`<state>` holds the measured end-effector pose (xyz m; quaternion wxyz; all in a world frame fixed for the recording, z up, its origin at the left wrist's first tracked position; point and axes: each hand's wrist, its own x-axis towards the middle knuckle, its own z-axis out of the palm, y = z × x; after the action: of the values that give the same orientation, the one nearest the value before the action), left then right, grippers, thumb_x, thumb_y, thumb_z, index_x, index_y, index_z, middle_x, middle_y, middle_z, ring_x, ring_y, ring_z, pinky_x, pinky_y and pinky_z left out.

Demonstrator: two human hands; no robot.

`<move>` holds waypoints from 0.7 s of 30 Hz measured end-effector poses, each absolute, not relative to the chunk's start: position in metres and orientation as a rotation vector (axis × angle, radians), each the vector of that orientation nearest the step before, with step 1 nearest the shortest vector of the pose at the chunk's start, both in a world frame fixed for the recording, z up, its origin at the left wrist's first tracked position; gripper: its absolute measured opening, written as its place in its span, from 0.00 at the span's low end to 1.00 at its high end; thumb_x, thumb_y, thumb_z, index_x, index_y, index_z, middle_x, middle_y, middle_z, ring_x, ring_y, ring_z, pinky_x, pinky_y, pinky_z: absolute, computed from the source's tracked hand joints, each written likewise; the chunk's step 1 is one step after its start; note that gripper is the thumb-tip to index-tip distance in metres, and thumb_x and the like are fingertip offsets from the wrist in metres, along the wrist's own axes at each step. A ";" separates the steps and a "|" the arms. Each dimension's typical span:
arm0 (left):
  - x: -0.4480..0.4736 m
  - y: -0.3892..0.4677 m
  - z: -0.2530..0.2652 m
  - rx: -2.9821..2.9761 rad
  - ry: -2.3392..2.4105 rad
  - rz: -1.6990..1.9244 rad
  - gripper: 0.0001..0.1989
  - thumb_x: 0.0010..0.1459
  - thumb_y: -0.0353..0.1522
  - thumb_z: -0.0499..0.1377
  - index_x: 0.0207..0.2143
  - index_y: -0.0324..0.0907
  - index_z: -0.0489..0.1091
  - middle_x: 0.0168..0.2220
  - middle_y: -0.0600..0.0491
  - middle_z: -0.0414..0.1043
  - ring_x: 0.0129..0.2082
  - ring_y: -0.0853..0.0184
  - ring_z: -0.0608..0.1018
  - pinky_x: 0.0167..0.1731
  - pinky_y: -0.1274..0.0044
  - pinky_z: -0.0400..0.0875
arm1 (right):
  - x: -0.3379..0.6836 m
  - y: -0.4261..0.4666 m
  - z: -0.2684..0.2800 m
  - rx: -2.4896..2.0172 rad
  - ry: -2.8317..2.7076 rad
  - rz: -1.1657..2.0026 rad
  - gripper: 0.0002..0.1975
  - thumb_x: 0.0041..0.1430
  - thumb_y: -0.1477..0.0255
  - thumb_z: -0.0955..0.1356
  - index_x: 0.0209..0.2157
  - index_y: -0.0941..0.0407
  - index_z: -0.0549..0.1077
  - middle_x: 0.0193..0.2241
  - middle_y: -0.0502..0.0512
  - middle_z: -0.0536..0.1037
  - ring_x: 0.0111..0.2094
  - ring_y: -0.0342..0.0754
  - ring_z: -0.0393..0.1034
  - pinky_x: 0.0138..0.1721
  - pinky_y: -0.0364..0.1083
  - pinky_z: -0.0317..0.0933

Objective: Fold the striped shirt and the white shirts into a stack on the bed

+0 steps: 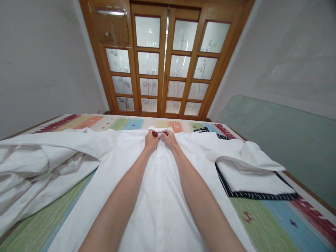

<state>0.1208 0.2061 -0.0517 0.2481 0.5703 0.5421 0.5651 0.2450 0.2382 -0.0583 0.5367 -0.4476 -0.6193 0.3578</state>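
Observation:
A white button-up shirt (168, 196) lies spread face up, its collar end away from me and its button placket running down the middle. Both my arms reach forward over it. At the collar, my left hand (152, 139) pinches the shirt's fabric from the left side. My right hand (168, 137) pinches it from the right, and the fingertips of the two hands nearly meet over the top of the placket. Whether a button sits between the fingers is too small to tell. The right sleeve lies partly over folded cloth.
More white clothing (23, 182) is heaped at the left. On the right lies folded white cloth (254, 182) over a black-and-white striped item (258, 194). A colourful striped cover (270, 224) spreads underneath. A pale green board (278, 140) stands along the right; wooden glass-paned doors (164, 70) are ahead.

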 end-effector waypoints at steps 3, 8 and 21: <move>0.121 0.206 -0.052 1.521 1.423 1.539 0.13 0.45 0.27 0.64 0.28 0.43 0.61 0.26 0.57 0.71 0.27 0.69 0.75 0.32 0.76 0.70 | 0.245 0.235 -0.057 -1.025 -1.399 0.902 0.09 0.44 0.67 0.68 0.29 0.56 0.70 0.22 0.47 0.74 0.26 0.44 0.68 0.30 0.43 0.63; 0.124 0.204 -0.050 1.555 1.378 1.531 0.12 0.46 0.26 0.63 0.28 0.44 0.60 0.25 0.59 0.69 0.25 0.70 0.73 0.30 0.77 0.69 | 0.245 0.234 -0.058 -0.969 -1.311 0.983 0.14 0.42 0.65 0.70 0.30 0.53 0.65 0.18 0.43 0.69 0.21 0.42 0.64 0.23 0.40 0.57; 0.123 0.191 -0.044 1.924 2.040 1.521 0.14 0.52 0.25 0.60 0.42 0.44 0.72 0.50 0.47 0.67 0.51 0.57 0.68 0.52 0.67 0.64 | 0.245 0.234 -0.064 -1.230 -1.458 0.315 0.14 0.46 0.79 0.62 0.37 0.56 0.68 0.42 0.57 0.70 0.30 0.43 0.67 0.37 0.44 0.65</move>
<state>0.1229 0.1908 -0.0437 -0.0245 0.6030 0.6392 0.4767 0.2453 0.2337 -0.0636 0.5678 -0.5238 -0.6207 0.1341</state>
